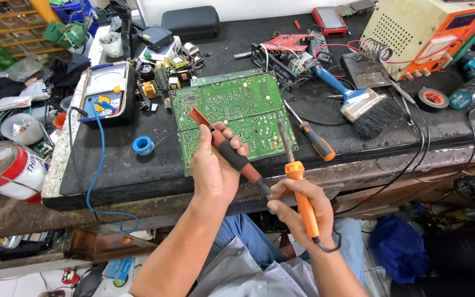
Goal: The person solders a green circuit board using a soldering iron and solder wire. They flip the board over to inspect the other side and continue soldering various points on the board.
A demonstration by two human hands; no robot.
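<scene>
Left hand [213, 170] is wrapped around a red desoldering pump [224, 146], fist closed on its black grip, red nozzle resting on or just over the green circuit board [232, 118]; can't tell if it actually touches. Right hand [298, 206] is clamped on the orange handle of a soldering iron [298, 184], metal tip over the board's lower right area, its cord looping off below the wrist. Board lies flat on the dark bench mat [138, 170], solder side up, near the front edge. Pump's long axis runs diagonally: nozzle up-left and away from the person, plunger end down-right, nearly meeting the right hand's fingers. Iron runs almost straight away from the person, tip leaning slightly left. My take: the two tips sit apart, so for a clean pull both want to meet on the same joint, iron first, pump nozzle close and steep beside it. Spare screwdriver [314, 137] lies on the mat by the board's right edge, solder spool [143, 145] to its left, brush [358, 104] further back.
</scene>
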